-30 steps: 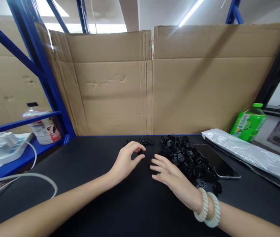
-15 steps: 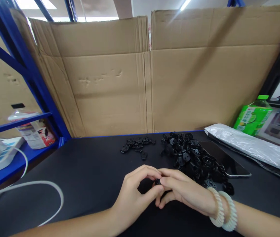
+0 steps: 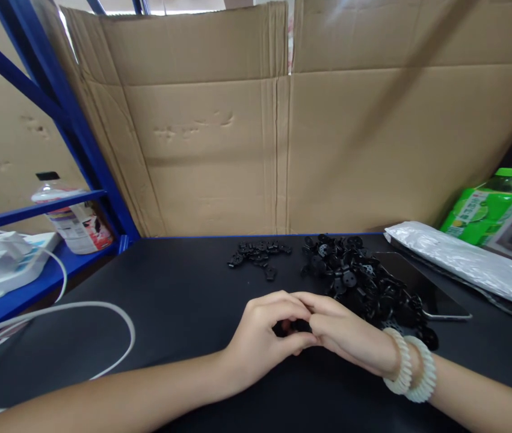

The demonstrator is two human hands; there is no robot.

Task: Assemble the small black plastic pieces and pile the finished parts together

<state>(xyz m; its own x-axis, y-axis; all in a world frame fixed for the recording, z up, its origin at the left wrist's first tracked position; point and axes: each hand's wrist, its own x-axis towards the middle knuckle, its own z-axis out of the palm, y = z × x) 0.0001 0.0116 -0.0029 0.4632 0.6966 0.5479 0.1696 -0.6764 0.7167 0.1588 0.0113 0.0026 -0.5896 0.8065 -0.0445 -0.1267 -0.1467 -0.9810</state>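
My left hand (image 3: 262,337) and my right hand (image 3: 348,334) meet over the front middle of the black table, fingertips pressed together. Half a second ago a small black plastic part showed pinched between them; now the fingers hide it almost fully. Beyond my right hand lies a large heap of black plastic parts (image 3: 350,279), many with round, holed discs. A smaller cluster of black parts (image 3: 260,251) sits farther back, to the left of the heap. Two pale coiled bands circle my right wrist.
A dark tablet (image 3: 411,285) lies partly under the heap. Behind it are a silvery wrapped package (image 3: 467,252) and a green bottle (image 3: 481,210). A white cable (image 3: 132,337) loops at left, near a power strip (image 3: 7,267). Cardboard (image 3: 210,150) walls off the back.
My hands have turned and closed in, covering the small black part that showed between the fingertips. The camera view has tipped down and shifted slightly left. Both piles look the same.
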